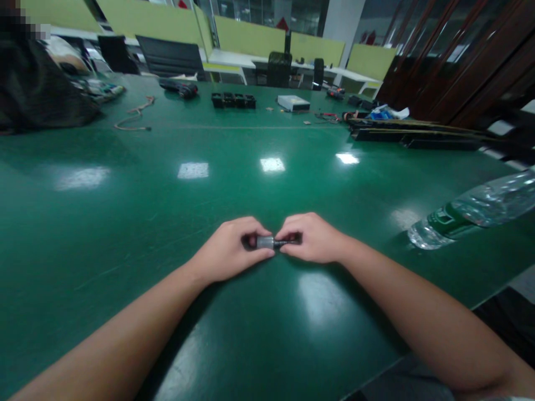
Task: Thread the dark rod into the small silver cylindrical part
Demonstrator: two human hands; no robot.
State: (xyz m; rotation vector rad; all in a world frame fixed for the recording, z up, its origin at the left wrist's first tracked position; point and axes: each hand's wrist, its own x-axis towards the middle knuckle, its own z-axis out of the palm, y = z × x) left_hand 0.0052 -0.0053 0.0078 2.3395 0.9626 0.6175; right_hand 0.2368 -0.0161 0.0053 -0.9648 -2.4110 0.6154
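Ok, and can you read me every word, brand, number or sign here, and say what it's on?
None can be read.
Bottle label: any print is too blurred.
Silver cylinder, held: no text I can make out.
Red shape, far back: too small to tell.

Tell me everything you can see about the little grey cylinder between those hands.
The little grey cylinder is short and smooth-looking, apparently metal, and lies roughly sideways above the green table. The left hand grips it between thumb and finger, its far left part hidden. At its right end is a thin dark rod, held by the right hand; whether they are joined is unclear.
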